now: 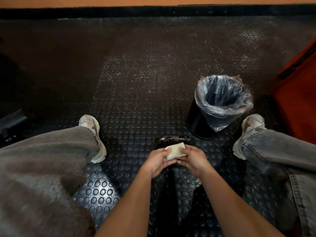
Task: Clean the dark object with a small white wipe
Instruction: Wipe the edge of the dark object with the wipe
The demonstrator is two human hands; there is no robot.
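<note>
A small white wipe point(175, 151), folded into a square, is pinched between my left hand point(158, 161) and my right hand point(192, 160) low in the middle of the view. Both hands meet over a dark, glossy object point(172, 140) whose rounded far edge shows just beyond the fingers. Most of that object is hidden under my hands and blends into the dark floor, so I cannot tell its shape. Thumbs of both hands press on the wipe's near edges.
A black waste bin point(201, 122) with a clear plastic liner point(222, 94) stands at the right, open mouth up. My two legs in grey jeans and pale sneakers point(93, 134) point(248, 132) flank the hands. The floor point(136, 74) is black studded rubber. An orange surface point(301, 103) rises at far right.
</note>
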